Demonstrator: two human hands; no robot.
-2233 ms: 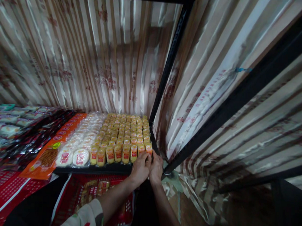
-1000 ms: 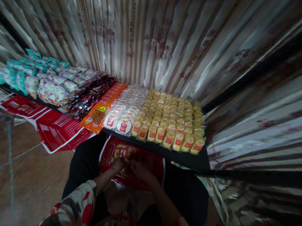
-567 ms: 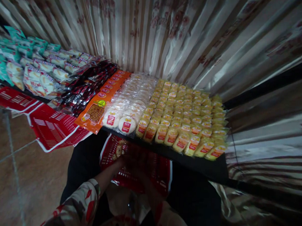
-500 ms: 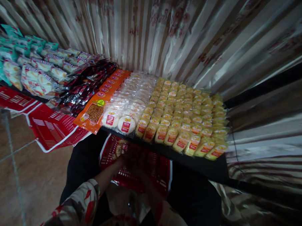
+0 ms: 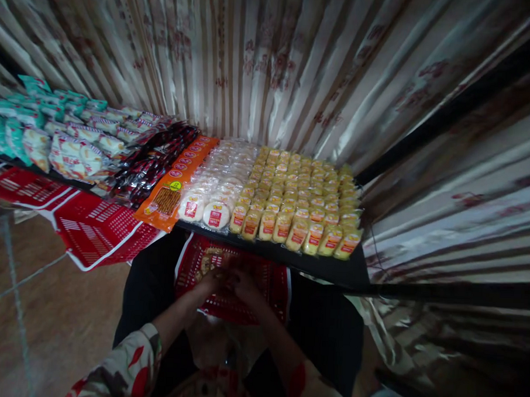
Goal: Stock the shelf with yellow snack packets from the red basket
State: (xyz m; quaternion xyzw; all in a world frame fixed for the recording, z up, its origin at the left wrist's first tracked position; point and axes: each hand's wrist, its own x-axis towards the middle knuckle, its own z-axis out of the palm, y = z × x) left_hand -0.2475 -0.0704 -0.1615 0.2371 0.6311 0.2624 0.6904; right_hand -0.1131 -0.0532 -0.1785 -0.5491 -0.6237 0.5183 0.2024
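Observation:
My left hand (image 5: pixel 216 279) and my right hand (image 5: pixel 242 282) meet over a red plastic basket (image 5: pixel 278 293) with a white rim, between my knees. Their fingers look bent together and closed, but shadow hides the fingertips and anything they hold. Beside my left hand, several small tan wrapped pieces (image 5: pixel 206 263) lie in the left part of the basket. Just beyond the basket stands a dark shelf edge bearing rows of yellow-wrapped snacks (image 5: pixel 296 226) and white round rice crackers (image 5: pixel 215 214) in clear wrappers.
Left along the shelf (image 5: pixel 341 272) lie an orange snack packet (image 5: pixel 163 200), dark red packets (image 5: pixel 155 161), and white and teal packets (image 5: pixel 35 115). Other red baskets (image 5: pixel 94 229) stand under its left side. A patterned curtain (image 5: pixel 236 62) hangs behind, and a tiled floor (image 5: pixel 66 318) shows at left.
The camera view has shifted, so the shelf's right end sits further left. Both hands stay together over the basket, and the right forearm now shows more clearly.

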